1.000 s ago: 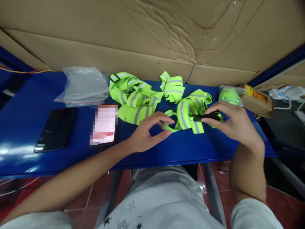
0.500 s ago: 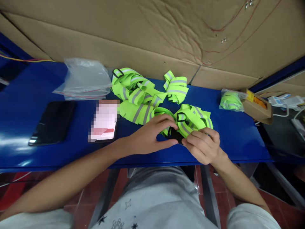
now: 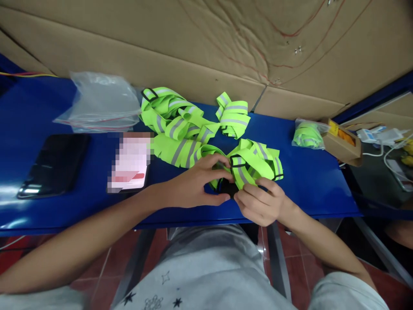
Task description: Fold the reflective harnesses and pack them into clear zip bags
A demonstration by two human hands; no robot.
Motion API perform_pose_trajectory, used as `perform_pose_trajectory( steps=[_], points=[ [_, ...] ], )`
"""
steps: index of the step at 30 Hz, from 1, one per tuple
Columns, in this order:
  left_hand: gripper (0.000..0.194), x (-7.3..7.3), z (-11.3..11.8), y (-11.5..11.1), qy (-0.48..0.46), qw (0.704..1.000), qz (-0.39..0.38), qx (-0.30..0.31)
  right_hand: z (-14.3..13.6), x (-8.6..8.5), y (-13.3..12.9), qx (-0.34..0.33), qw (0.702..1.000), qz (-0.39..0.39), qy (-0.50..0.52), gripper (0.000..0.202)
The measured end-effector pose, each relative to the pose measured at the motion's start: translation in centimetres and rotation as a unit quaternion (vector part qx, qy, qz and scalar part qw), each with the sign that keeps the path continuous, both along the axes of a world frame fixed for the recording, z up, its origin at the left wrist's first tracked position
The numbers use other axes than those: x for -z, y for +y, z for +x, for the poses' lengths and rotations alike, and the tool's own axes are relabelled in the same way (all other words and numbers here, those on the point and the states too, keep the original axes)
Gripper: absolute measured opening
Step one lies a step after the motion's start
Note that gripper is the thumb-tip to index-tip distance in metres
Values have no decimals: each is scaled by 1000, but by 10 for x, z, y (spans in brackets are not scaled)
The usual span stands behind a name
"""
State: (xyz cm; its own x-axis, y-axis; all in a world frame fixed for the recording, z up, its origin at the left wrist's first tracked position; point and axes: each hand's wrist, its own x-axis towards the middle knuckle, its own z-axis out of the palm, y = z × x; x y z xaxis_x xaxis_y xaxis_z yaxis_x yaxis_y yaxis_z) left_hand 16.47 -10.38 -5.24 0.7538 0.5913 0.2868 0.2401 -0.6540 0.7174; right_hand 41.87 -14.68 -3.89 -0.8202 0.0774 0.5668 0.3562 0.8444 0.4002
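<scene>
Near the table's front edge, my left hand (image 3: 193, 184) curls its fingers and thumb around the end of a neon-green reflective strap (image 3: 211, 150). My right hand (image 3: 262, 202) pinches a black strip (image 3: 228, 188) between thumb and fingers; the strip joins the strap beside the left fingertips. How the two are fastened is hidden by the fingers. Just behind the right hand lies a loose loop of green strap (image 3: 254, 157) with grey bands and black buckles. A larger heap of the same straps (image 3: 176, 116) spreads behind my left hand, and a folded bundle (image 3: 235, 119) sits further back.
Clear plastic bags (image 3: 103, 99) are stacked at the back left. A lit phone (image 3: 130, 161) and a dark phone (image 3: 53, 165) lie left of my arm. To the right stand a bagged green strap (image 3: 308, 134) and a small cardboard box (image 3: 342, 144). Cardboard (image 3: 145, 51) lines the back.
The view has shifted slightly, so the table's things sit further left in the picture. Both hands stay at the strap and black strip, with the fingers slightly repositioned.
</scene>
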Motion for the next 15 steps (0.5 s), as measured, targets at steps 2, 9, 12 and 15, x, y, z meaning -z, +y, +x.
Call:
perform_pose_trajectory(
  steps=[2,9,12,15],
  points=[
    [26,3,1,-1,2,999,38,4,-2,-2,-1,5,1000,-12,-15,12],
    [21,4,7,-4,47,990,130,30,0,-11,-10,77,992,-42,-94,6],
    [20,-2,7,-6,53,986,155,21,3,-17,-17,89,990,-41,-98,11],
    [17,-16,-1,-6,36,988,150,-1,18,-30,-20,102,992,-36,-63,17]
  ],
)
